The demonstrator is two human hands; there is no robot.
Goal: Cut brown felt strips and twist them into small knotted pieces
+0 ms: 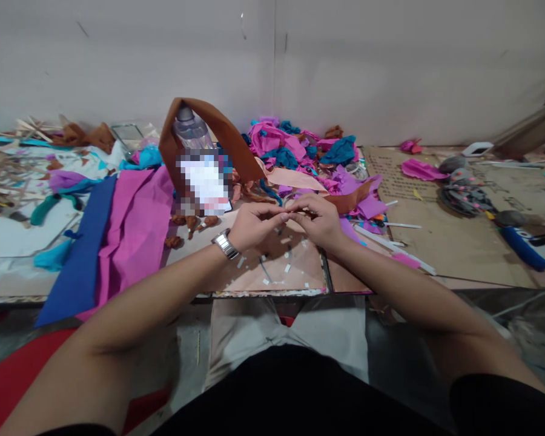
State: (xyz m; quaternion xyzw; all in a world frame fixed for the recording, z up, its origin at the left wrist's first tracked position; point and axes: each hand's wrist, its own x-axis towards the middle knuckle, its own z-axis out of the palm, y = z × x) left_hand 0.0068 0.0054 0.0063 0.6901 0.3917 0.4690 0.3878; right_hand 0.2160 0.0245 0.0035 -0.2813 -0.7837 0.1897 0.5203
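Note:
My left hand (255,225), with a metal watch (226,243) on its wrist, and my right hand (321,221) meet fingertip to fingertip above the table's near edge. Both are closed in a pinch. What lies between the fingers is too small and covered to make out; a bit of brown shows there. A long brown strip of crepe paper (229,130) arches over a clear bottle (193,130) behind the hands. Small brown crumpled paper pieces (211,220) lie left of my left hand. White scraps (287,267) are scattered below the hands.
Blue paper (84,242) and pink paper (134,233) hang over the table edge at left. Crumpled pink, teal and purple paper (295,148) heaps behind my hands. Cardboard (418,218) at right bears a dark pincushion-like object (465,194) and a blue roll (524,248).

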